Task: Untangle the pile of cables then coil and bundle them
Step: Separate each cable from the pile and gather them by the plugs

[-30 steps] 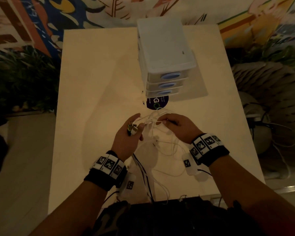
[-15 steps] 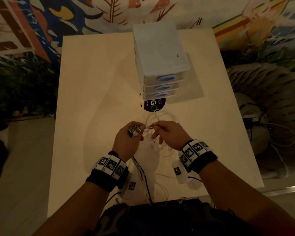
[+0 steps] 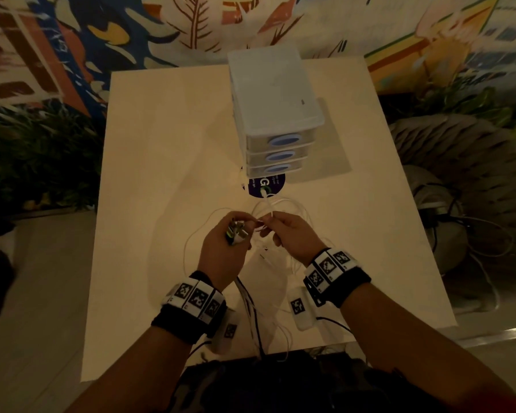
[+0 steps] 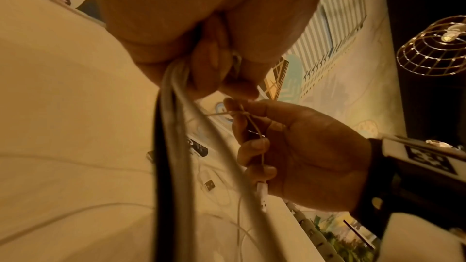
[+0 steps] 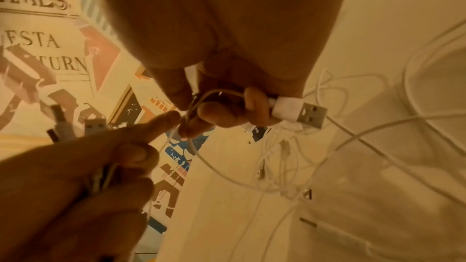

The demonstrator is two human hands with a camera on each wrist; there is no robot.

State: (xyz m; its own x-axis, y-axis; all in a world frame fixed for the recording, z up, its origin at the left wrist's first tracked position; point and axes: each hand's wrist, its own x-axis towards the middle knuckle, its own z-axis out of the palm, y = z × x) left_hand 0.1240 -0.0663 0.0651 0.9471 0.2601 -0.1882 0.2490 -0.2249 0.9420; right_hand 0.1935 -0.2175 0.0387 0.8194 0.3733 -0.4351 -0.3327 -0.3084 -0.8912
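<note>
A tangle of thin white cables (image 3: 283, 210) lies on the pale table (image 3: 167, 150) in front of me, with loose loops and USB plugs (image 5: 306, 194) spread under my hands. My left hand (image 3: 224, 248) grips a bunch of cable ends, their metal plugs (image 3: 237, 232) sticking up out of the fist; white and black cords (image 4: 174, 146) hang down from it. My right hand (image 3: 292, 234) pinches a thin white cable (image 4: 248, 119) close to the left fingertips and also holds a white USB-A plug (image 5: 300, 112) under its curled fingers.
A white three-drawer plastic unit (image 3: 276, 114) stands at the back middle of the table, with a dark round sticker (image 3: 267, 184) just in front of it. Plants and a painted wall surround the table. More cords (image 3: 259, 323) trail off the near edge.
Both hands have drawn closer together above the pile. The right hand has moved left toward the left fist and lifted the thin white cable, and loops now lie further out on the table.
</note>
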